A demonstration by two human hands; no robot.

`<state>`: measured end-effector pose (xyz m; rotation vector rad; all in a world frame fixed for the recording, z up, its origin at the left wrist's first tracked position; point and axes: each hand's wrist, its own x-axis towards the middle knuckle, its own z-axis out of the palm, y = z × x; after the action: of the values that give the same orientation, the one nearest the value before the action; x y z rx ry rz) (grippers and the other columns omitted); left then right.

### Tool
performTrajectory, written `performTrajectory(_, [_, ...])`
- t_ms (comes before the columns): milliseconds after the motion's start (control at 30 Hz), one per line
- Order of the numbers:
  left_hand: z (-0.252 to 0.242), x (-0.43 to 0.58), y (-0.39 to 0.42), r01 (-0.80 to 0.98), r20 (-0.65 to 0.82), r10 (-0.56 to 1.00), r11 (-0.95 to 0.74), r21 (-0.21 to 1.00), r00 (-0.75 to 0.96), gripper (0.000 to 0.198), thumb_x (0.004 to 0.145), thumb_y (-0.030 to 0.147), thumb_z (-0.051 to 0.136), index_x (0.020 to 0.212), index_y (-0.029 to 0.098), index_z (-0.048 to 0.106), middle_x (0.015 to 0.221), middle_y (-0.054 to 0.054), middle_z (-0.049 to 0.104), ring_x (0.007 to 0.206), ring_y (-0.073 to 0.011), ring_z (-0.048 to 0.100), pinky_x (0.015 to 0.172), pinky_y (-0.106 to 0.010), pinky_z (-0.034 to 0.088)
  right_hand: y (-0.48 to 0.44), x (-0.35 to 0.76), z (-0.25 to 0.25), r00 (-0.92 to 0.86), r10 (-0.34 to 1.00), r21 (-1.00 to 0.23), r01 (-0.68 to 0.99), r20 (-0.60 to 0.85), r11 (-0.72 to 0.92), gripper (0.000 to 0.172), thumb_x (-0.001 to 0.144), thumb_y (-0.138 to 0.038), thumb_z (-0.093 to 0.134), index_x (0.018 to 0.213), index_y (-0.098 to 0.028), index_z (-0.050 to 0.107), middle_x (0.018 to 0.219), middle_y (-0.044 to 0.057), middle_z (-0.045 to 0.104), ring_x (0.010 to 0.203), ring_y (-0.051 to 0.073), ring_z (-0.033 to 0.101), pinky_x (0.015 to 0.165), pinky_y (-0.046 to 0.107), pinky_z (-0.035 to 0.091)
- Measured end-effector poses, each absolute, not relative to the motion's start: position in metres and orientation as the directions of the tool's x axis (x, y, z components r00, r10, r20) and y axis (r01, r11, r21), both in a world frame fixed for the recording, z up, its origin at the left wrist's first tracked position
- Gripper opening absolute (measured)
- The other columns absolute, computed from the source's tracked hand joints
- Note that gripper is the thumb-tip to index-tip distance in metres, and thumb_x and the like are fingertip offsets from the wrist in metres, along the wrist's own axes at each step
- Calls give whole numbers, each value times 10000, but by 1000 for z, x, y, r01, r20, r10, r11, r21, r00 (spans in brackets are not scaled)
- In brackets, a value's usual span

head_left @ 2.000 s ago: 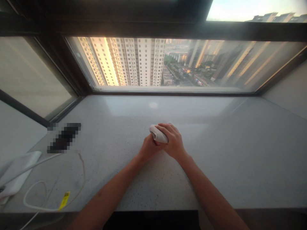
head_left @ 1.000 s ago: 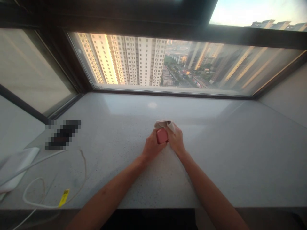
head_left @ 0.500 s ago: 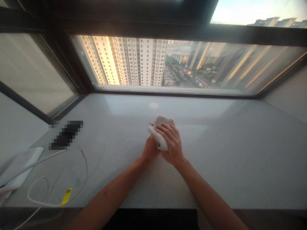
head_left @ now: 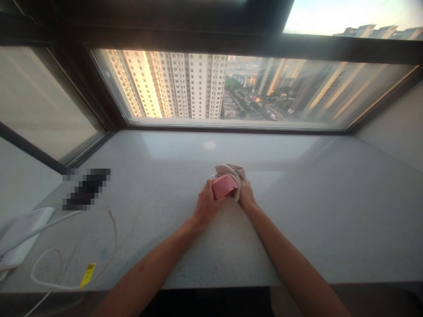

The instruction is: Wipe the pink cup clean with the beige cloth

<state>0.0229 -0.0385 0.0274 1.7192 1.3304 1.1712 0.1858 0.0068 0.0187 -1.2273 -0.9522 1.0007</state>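
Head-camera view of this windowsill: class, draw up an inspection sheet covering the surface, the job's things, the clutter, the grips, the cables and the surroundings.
Surface: a pale speckled stone sill with a glossy sheen.
Job's things: a pink rounded block, exact kind unclear, and a beige cloth pressed against it.
Clutter: a pixelated flat object, a white flat pad, a yellow tag.
Grips: the left hand clasps the block; the right hand holds the cloth.
Cables: a white cable runs across the sill's left end, looping near the tag.
Surroundings: a dark-framed window overlooking high-rise towers.
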Motion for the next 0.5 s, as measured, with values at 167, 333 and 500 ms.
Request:
performTrajectory(167, [24,24,-36,380,230,971,-240,893,73,480,856,302,838,1258,225,588,1090,-43,757,907,-194,708,814,-304,547,-14,182,29,641,708,-953,154,297,260,586,996,-657,590,1143,-126,790,1034,145,824,1012,314,763,860,419,595])
performTrajectory(333, [16,24,-29,386,276,958,-285,877,81,409,892,260,797,1253,239,607,1007,-54,745,898,-253,739,842,-426,615,-48,164,49,-257,600,-381,572,758,727,482,984,-334,587,1444,-241,693,1417,131,746,1414,350,625,1258,603,392])
performTrajectory(500, [21,26,-32,393,265,963,-264,881,54,405,899,226,758,1273,220,604,1096,-83,749,968,-265,743,869,-405,609,-33,159,54,-252,678,-412,634,690,654,429,1018,-323,553,1409,-253,713,1427,114,736,1422,335,597,1249,553,410])
